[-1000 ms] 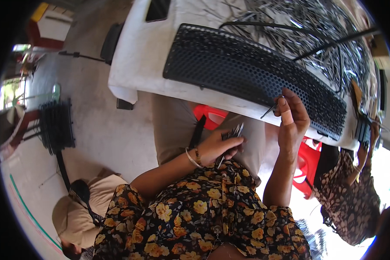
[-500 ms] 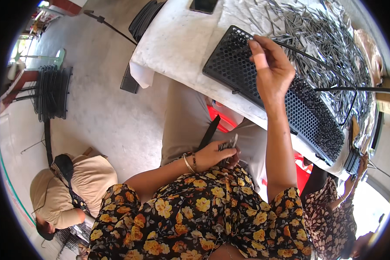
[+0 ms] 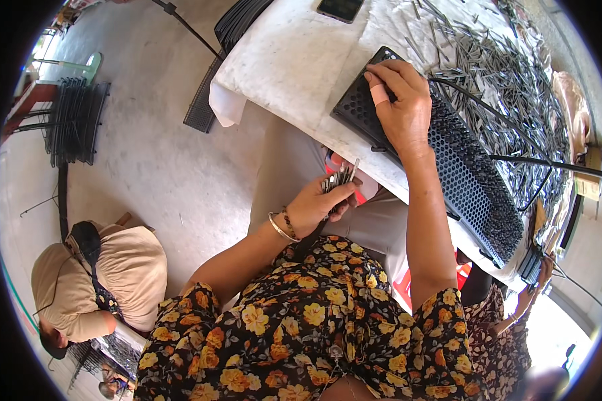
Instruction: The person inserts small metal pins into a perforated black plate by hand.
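A long black tray (image 3: 456, 175) full of round holes lies slantwise along the table's near edge. Many short dark pieces stand upright in it, most thickly along its far side and right end. My right hand (image 3: 405, 110) rests over the tray's upper left part, thumb and fingertips pinched close to its surface; whatever they hold is hidden. In front of my body, just off the table edge, my left hand (image 3: 311, 208) is closed around a bundle of thin dark strips (image 3: 340, 178) with light, shiny ends pointing up.
A heap of loose dark strips (image 3: 495, 73) covers the far right of the white-covered table (image 3: 281, 60). Thin black rods (image 3: 548, 165) cross above the tray's right side. A phone (image 3: 341, 8) lies at the far edge. Other people sit at lower left (image 3: 107, 281) and lower right (image 3: 495, 327).
My left hand has risen from my lap toward the table edge with the bundle. My right hand has moved left over the tray and its fingers have come down closer to it. The view has shifted slightly.
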A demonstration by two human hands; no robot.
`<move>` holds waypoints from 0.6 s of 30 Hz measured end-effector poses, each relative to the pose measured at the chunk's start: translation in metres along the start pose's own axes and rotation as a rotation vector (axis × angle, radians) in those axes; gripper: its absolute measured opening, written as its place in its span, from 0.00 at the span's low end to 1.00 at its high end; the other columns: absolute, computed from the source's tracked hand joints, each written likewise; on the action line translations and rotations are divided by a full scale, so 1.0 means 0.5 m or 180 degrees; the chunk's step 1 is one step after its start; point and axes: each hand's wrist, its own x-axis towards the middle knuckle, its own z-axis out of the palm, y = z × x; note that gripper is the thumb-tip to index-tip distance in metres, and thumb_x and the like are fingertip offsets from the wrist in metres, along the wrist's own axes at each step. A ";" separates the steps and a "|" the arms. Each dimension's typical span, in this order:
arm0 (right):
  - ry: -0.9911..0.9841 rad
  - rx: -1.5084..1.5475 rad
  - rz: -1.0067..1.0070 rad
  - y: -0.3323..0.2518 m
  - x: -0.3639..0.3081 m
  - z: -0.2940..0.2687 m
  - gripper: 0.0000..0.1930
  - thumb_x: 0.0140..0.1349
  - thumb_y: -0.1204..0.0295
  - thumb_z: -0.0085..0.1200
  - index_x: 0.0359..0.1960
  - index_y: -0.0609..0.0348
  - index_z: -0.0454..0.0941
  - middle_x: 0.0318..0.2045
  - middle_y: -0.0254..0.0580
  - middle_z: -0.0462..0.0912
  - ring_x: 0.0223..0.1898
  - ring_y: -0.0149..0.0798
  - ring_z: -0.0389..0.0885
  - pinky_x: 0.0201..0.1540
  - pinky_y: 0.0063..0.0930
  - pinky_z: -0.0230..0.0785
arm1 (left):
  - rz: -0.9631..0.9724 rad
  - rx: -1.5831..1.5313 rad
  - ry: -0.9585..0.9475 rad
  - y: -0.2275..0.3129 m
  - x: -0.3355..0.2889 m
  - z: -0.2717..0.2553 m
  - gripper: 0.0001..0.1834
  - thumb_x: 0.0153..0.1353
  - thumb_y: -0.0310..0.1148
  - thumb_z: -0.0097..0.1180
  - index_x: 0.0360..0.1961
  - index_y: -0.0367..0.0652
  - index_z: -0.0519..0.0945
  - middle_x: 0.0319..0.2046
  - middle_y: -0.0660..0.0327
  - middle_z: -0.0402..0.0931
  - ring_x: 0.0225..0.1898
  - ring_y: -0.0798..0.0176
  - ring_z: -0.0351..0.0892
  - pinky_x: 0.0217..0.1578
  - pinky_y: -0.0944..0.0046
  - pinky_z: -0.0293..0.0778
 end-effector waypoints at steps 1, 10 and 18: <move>-0.0004 0.0003 -0.0001 0.002 0.000 -0.001 0.07 0.51 0.74 0.59 0.32 0.57 0.81 0.33 0.39 0.80 0.33 0.42 0.77 0.39 0.33 0.63 | 0.0001 -0.0004 0.0004 0.004 0.002 -0.002 0.09 0.65 0.36 0.49 0.40 0.42 0.74 0.26 0.66 0.73 0.22 0.77 0.65 0.20 0.75 0.61; -0.0783 0.1270 0.1241 -0.061 -0.025 -0.075 0.09 0.52 0.71 0.62 0.31 0.63 0.82 0.26 0.41 0.81 0.22 0.28 0.72 0.25 0.21 0.65 | 0.0737 0.0140 0.0009 0.065 0.003 0.025 0.10 0.65 0.34 0.49 0.42 0.40 0.73 0.26 0.65 0.73 0.23 0.77 0.65 0.18 0.76 0.59; -0.0942 0.2211 0.2505 -0.068 -0.053 -0.096 0.10 0.55 0.71 0.60 0.35 0.65 0.81 0.26 0.35 0.81 0.23 0.23 0.72 0.27 0.17 0.65 | 0.0893 0.0087 -0.0026 0.084 0.016 0.032 0.13 0.65 0.35 0.49 0.45 0.39 0.73 0.26 0.64 0.73 0.22 0.77 0.65 0.18 0.76 0.58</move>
